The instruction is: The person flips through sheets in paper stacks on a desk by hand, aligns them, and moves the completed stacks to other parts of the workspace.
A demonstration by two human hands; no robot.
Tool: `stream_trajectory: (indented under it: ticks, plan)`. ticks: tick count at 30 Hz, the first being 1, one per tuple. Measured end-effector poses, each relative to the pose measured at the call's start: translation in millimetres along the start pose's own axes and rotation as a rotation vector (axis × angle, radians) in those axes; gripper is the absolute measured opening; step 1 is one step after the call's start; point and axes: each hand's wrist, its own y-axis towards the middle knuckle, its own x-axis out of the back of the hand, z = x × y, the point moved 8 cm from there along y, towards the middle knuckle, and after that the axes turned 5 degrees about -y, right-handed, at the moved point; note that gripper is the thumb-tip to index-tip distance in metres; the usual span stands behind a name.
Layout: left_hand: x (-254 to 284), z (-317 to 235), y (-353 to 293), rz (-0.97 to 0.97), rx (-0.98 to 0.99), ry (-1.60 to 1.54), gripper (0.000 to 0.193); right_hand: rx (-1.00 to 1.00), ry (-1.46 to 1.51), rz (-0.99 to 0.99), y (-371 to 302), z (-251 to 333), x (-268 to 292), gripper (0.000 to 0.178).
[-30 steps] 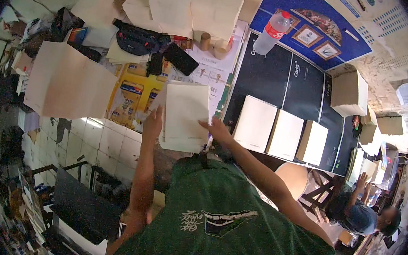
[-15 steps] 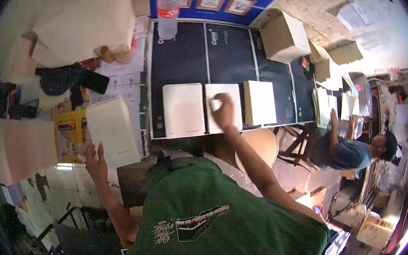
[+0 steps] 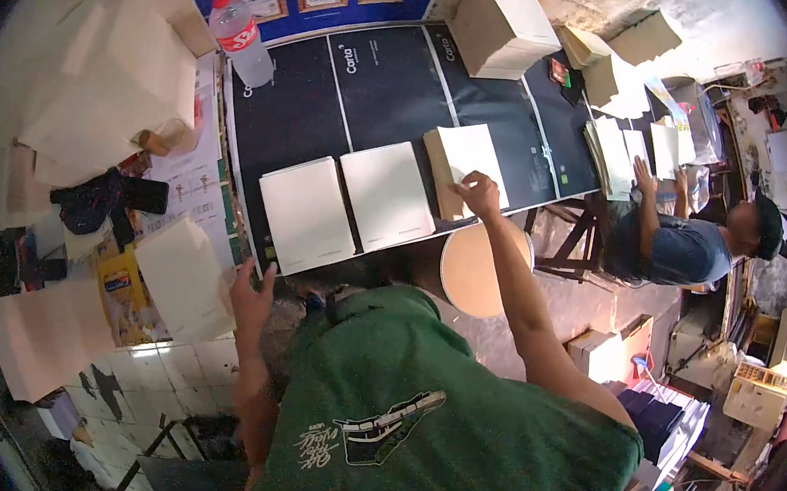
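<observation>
Three stacks of cream paper sheets lie side by side along the near edge of the black-topped table: a left stack [image 3: 305,217], a middle stack [image 3: 386,195] and a thicker right stack [image 3: 469,148]. Over the right stack is my right hand [image 3: 481,197], thumb and fingertips drawn together in a pinch. Whether a sheet is between them cannot be made out. My left hand [image 3: 252,300] is raised beside the table's near left corner, fingers apart and holding nothing. Left of it, another stack of paper [image 3: 183,281] rests on the side surface.
A bottle with a red cap [image 3: 242,46] stands at the table's far left. Farther right is a tall paper block [image 3: 500,31]. A round stool [image 3: 485,272] sits below the near edge. A co-worker [image 3: 671,248] handles papers at the right end.
My right hand has moved right, from the middle stack to the right stack. My left hand has left the side stack and moved right, toward the table corner. The view has shifted and turned.
</observation>
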Motion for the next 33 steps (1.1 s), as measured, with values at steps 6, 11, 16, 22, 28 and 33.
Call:
stream_trajectory:
  ticks: [6,11,16,22,28,33]
  plan:
    - [-77.0,-25.0,-6.0,0.303,-0.154,0.422,0.072,0.148,-0.008,0.000,-1.7,4.9,0.2,0.052]
    - [-102.9,-12.2,-12.5,0.452,-0.024,0.625,0.076,0.414,-0.190,-0.074,-12.5,29.4,-4.1,0.048]
    - [-102.3,-10.7,-13.4,0.408,-0.035,0.625,0.073,0.411,-0.256,-0.157,-16.9,33.5,-8.8,0.051]
    - [-96.6,-12.0,-11.9,0.427,-0.034,0.597,0.073,0.350,-0.244,-0.046,-10.6,29.2,-11.2,0.055]
    - [-96.8,-12.8,-8.5,0.460,0.022,0.599,0.072,0.324,-0.234,-0.094,-12.1,28.9,-9.8,0.056]
    - [-96.0,-7.3,-9.2,0.446,0.016,0.553,0.071,0.289,-0.235,0.062,-8.6,30.7,-3.9,0.060]
